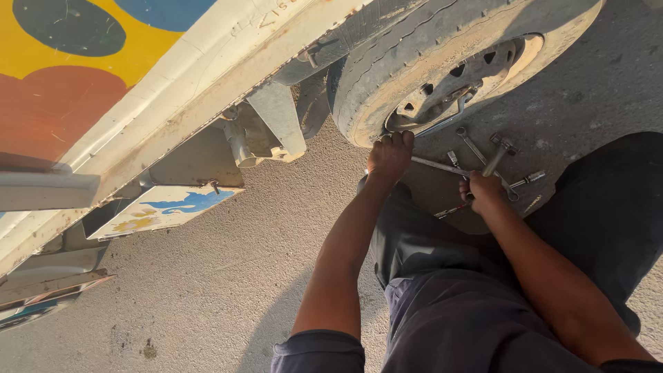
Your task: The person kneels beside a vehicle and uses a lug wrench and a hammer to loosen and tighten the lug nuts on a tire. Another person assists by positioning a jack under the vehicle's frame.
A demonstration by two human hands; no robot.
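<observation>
My left hand (390,155) is closed on one arm of a metal cross wrench (442,166), right beside the dusty tyre (387,76) of a truck wheel. My right hand (483,192) grips the middle of the same cross wrench, whose other arms stick out above and to the right of it. The steel wheel rim (459,83) with its round holes faces the wrench. Two loose spanners (473,144) lie on the ground just past the wrench. I crouch over my dark trousers (442,290).
The vehicle's painted body (83,69), in yellow, red and blue, fills the upper left, with a cream side rail (179,117) and a metal bracket (276,117) under it. A painted panel (166,207) hangs low. Rough sandy ground (207,276) spreads below.
</observation>
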